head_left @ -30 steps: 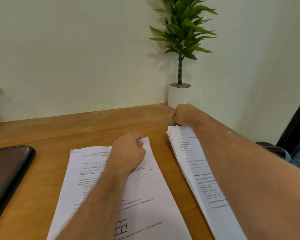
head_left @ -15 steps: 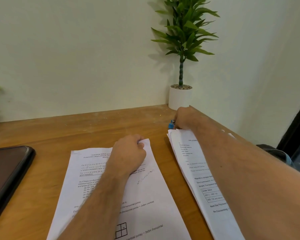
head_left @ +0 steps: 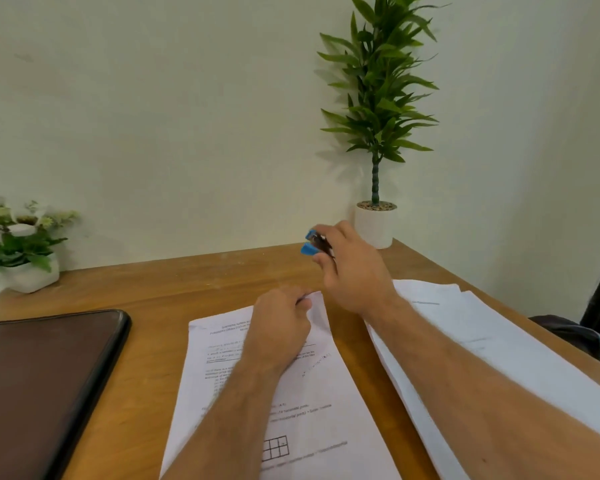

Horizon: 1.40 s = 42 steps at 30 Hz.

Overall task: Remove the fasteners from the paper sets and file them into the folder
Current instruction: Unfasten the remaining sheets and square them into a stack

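The right hand (head_left: pixel 355 268) pinches a blue binder clip (head_left: pixel 309 242) clear above the desk (head_left: pixel 194 282), while the left hand (head_left: pixel 280 322) grips the printed worksheet set's (head_left: pixel 312 403) top corner, so unclipping seems underway, the clip needing setting down; print unreadable, dark folder (head_left: pixel 42 386) left.

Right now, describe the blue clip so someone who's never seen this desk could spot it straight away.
Find the tall potted plant in the desk's far right corner. Just left of its white pot, the right hand is raised above the wood, pinching the blue binder clip. It is the only blue thing near the white papers.
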Motion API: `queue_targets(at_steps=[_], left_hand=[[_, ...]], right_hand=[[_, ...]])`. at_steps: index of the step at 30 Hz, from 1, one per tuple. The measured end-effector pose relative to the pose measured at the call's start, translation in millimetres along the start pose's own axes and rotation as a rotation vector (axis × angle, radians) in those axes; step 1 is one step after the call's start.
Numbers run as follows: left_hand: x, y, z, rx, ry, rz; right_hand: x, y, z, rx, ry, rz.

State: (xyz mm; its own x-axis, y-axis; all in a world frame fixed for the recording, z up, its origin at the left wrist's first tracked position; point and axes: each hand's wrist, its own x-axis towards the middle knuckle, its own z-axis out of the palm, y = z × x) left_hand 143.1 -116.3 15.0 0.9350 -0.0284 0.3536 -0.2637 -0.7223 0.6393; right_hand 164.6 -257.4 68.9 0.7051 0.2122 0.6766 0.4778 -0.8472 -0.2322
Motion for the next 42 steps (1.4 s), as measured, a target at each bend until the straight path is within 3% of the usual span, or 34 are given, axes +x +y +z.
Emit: queue_targets(at_steps=[4,7,17,26,36,42], left_hand=[[-4,-9,-10,0.138,0.082,0.126],[-3,-14,-13,0.184,0.087,0.109],[1,-14,-15,-0.179,0.059,-0.046],[3,-20,-13,-0.203,0.104,-0.049],[1,-21,-16,-0.234,0.077,-0.015],[1,-16,-18,-0.187,0.119,0.011]], right_hand=[[-37,-2,6,-0.054,0.064,-0.081],[-55,-3,13,-0.055,0.082,-0.052],[-43,-8,16,-0.158,-0.100,0.026],[-39,-6,21,-0.194,-0.183,0.077],[-44,-6,17,-0.073,-0.124,0.068],[-42,-2,18,-0.079,-0.179,0.073]])
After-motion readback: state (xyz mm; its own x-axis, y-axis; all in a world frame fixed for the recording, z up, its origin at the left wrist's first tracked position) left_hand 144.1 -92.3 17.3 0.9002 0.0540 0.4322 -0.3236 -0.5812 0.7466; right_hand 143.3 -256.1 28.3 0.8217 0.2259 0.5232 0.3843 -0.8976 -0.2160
